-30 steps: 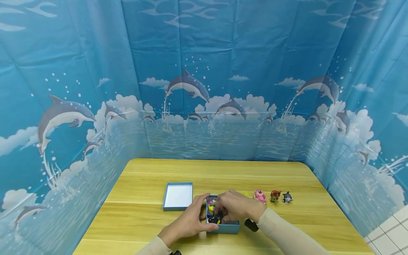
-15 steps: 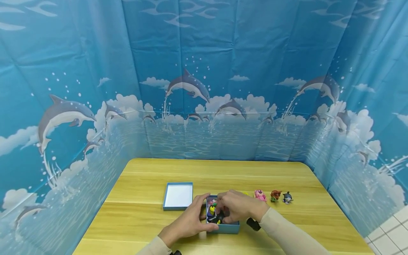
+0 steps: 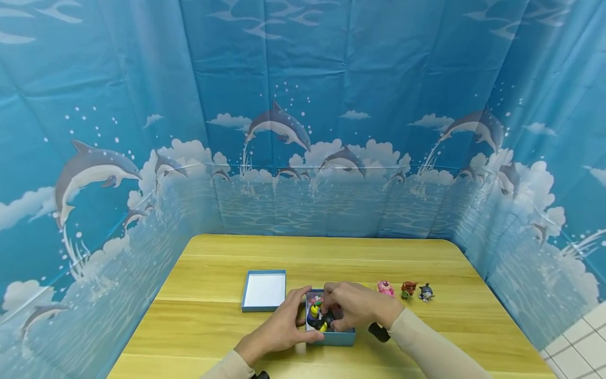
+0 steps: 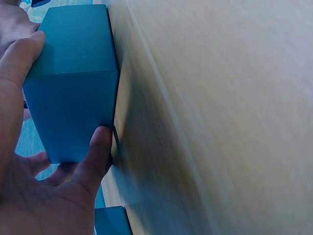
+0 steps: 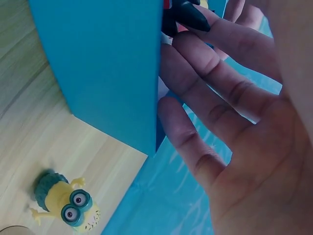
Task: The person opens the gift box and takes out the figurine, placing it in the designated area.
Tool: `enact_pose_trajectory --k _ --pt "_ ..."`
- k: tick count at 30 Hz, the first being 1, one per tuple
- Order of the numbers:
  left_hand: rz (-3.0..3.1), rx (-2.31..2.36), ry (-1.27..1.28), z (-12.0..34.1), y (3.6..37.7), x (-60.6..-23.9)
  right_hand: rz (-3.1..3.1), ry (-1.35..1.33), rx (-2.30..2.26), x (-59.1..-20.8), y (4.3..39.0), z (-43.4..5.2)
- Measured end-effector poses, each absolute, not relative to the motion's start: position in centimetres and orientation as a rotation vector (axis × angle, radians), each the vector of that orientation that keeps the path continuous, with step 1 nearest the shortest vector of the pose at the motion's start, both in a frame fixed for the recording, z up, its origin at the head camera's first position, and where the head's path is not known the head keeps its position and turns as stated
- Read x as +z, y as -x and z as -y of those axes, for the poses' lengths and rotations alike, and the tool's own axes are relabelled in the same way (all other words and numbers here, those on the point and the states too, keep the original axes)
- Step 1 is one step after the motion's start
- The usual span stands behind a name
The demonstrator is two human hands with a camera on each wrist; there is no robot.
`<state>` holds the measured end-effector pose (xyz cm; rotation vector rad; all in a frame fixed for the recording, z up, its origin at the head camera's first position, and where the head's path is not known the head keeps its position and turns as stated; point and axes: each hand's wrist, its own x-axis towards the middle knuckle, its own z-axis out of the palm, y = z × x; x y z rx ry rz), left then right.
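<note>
A staged recording booth rather than a lived-in room: a wooden worktop (image 3: 326,263) is fenced on three sides by a creased blue backdrop (image 3: 303,105) printed with dolphins, clouds and sea, hung like a plastic sheet. At the lower right corner a strip of white tiled floor (image 3: 579,342) shows past the sheet's edge. Small toy figures (image 3: 407,289) in a row and a little blue box (image 3: 331,337) on the wood suit a set-up play or demonstration space

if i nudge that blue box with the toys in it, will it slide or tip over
Probably slide: the blue box looks low and flat-bottomed on the smooth wooden table. It seems thin card, so likely light and dentable. The left hand gripping its side suggests it shifts easily.
</note>
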<state>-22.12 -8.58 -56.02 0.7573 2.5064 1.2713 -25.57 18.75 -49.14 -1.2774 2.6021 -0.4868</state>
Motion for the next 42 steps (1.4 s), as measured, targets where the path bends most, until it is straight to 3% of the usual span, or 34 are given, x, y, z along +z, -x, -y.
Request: enact_pose_trajectory --k 42 --pt "-2.468 1.324 -0.748 8.6 22.0 -56.0 -2.645 1.217 -0.702 -49.4 24.7 -20.6"
